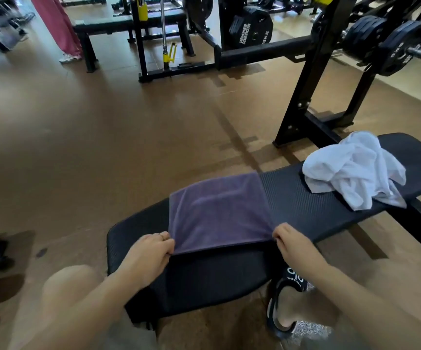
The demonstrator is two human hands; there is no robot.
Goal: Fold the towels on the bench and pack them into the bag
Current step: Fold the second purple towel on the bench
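Purple towel lies flat on the black surface, directly ahead of both hands. Left hand pinches its near-left corner, right hand its near-right corner, equally close. Near edge runs left-right; towel extends away. Crumpled white towel sits farther right, unfolded.

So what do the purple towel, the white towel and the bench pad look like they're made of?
Purple towel: soft matte cloth, probably microfiber or terry, going by its fine nap and limp drape. White towel: thinner-looking fabric, crumpled in soft folds; the weave is too small to tell. Bench pad: black padded cover, likely vinyl or faux leather, with a fine ribbed texture and slight sheen.
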